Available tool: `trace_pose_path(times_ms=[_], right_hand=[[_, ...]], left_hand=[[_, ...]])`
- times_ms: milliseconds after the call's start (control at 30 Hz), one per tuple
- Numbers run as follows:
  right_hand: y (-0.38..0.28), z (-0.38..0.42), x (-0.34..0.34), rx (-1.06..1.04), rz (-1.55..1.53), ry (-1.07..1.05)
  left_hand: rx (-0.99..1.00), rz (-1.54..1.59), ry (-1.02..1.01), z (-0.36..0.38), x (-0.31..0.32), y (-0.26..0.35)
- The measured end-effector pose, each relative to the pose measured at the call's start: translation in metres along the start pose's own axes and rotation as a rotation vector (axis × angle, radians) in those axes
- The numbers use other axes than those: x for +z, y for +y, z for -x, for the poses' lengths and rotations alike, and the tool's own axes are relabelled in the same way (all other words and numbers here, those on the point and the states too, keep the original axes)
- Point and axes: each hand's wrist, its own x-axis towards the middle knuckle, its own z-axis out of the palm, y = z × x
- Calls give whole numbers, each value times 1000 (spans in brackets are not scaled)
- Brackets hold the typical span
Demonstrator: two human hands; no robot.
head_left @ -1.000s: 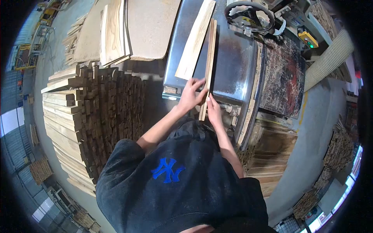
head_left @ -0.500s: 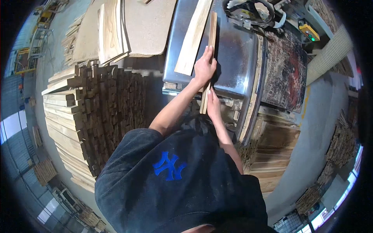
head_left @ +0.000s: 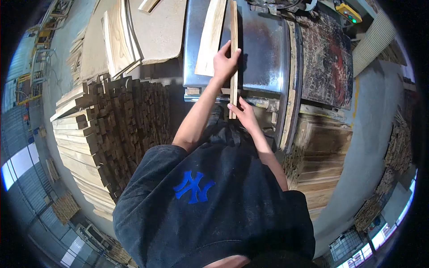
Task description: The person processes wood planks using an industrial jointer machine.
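Observation:
A narrow wooden strip [head_left: 234, 29] stands on the shiny metal machine table [head_left: 261, 53], its near end sticking out past the front edge. My left hand [head_left: 225, 63] is round the strip's middle, thumb and fingers on either side of it. Near the strip's close end is my right hand [head_left: 244, 112], with a fingertip against its side and the fingers parted. A wider pale board [head_left: 210, 40] lies flat on the metal, left of the strip.
Stacked wood pieces [head_left: 125, 120] rise at the left, below a brown worktop [head_left: 161, 35] bearing boards. At the right are a metal rail [head_left: 292, 76], a worn dusty machine surface [head_left: 324, 62], a ribbed hose [head_left: 373, 42] and a wooden stack [head_left: 324, 156].
The view has shifted, and the strip looks straighter up and down. My right hand's fingers have spread apart from their flatter pose along the strip. My left hand's fingers have parted around the strip.

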Motion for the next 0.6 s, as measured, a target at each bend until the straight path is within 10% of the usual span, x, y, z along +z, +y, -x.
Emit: trace_pose_path(times_ms=[167,600], right_hand=[[-44,17,5,7,-14,-34],[-10,28,-19,-213,254,297]], left_hand=[[-274,232,-271,-27,-26,4],[-186,296,-131,-20,-17,-31]])
